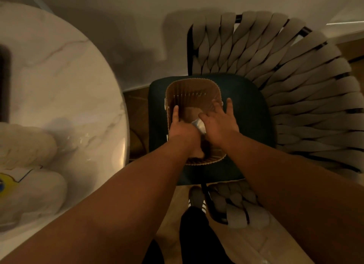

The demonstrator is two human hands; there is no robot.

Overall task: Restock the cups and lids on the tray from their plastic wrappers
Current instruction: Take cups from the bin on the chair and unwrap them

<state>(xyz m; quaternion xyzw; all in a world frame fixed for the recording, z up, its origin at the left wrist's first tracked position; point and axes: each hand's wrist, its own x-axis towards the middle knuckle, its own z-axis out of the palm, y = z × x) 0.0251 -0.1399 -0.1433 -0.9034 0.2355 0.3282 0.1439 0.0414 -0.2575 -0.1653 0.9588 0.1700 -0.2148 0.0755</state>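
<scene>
With crumpled plastic wrap [199, 125] pressed into the ribbed bin [194, 90] by the spread right hand [220, 126] and the bin's rim gripped by the left hand [182, 128], the bin could be tipped off the chair seat [248, 110].

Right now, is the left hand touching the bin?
Touching. The head view shows the left hand inside the ribbed brown bin, its thumb lying along the left wall, over crumpled plastic.

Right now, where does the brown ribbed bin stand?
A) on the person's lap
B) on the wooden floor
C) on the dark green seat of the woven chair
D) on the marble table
C: the bin stands on the chair's dark green seat, with the woven backrest curving behind it and both hands reaching into it.
</scene>
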